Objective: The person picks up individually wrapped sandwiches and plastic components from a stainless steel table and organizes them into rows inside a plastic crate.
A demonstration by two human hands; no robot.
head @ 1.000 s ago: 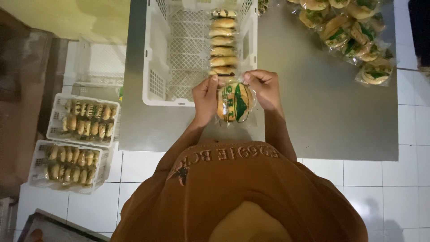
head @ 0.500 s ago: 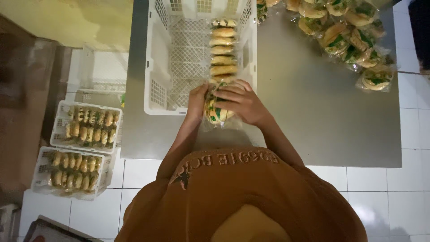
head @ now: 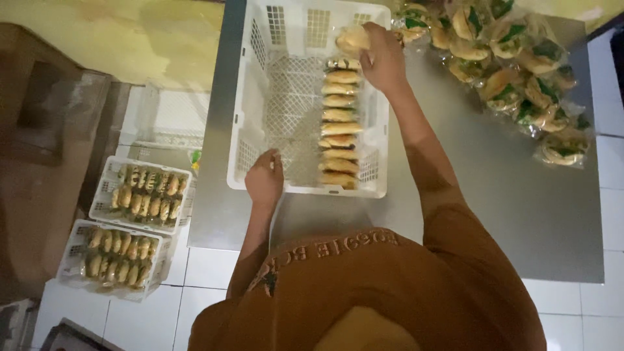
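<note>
Wrapped buns are being packed into a white plastic crate (head: 260, 97) on a steel desk (head: 494, 195). Order below runs large to small.

Desk: carries the crate at its left part and a loose heap of wrapped buns (head: 520, 71) at the far right corner, well apart from the crate's near end.

Crate: approx. one row filled. A single row of buns (head: 339, 133) runs along the right wall, standing on edge, near wall to just short of the far wall. Rest of the crate floor shows bare mesh, so by my judgement most of the packing is left.

Floor crates: two smaller white crates (head: 140, 195) and (head: 114, 257) sit on the tiled floor left of the desk, both full of buns in rows. Judged done.

Heap: still sizeable; count not possible, wrappers overlap.

Hands: right hand (head: 383, 55) is closed around one wrapped bun (head: 352, 39), held at the far end of the row, above or touching the last bun; cannot tell which. Left hand (head: 263, 182) rests on the crate's near rim, fingers curled over it, holding no bun.
</note>
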